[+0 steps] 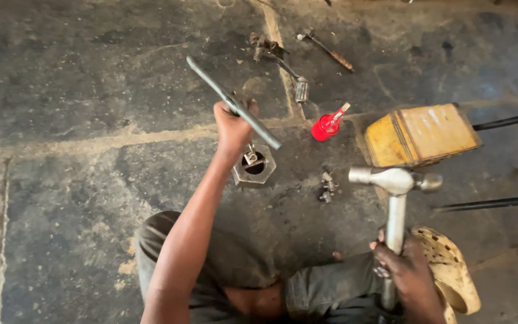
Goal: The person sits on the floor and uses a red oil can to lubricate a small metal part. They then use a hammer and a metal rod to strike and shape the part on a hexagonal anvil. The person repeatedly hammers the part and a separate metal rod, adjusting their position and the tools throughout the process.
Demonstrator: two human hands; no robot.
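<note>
Head camera looks steeply down (close) at concrete floor (pixel 61 90).

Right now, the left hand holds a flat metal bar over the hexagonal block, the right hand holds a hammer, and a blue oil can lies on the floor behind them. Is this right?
Not quite: the oil can is red, not blue, as the head view shows. The rest stands: the left hand holds the flat metal bar over the hexagonal block, and the right hand holds the hammer.
</note>
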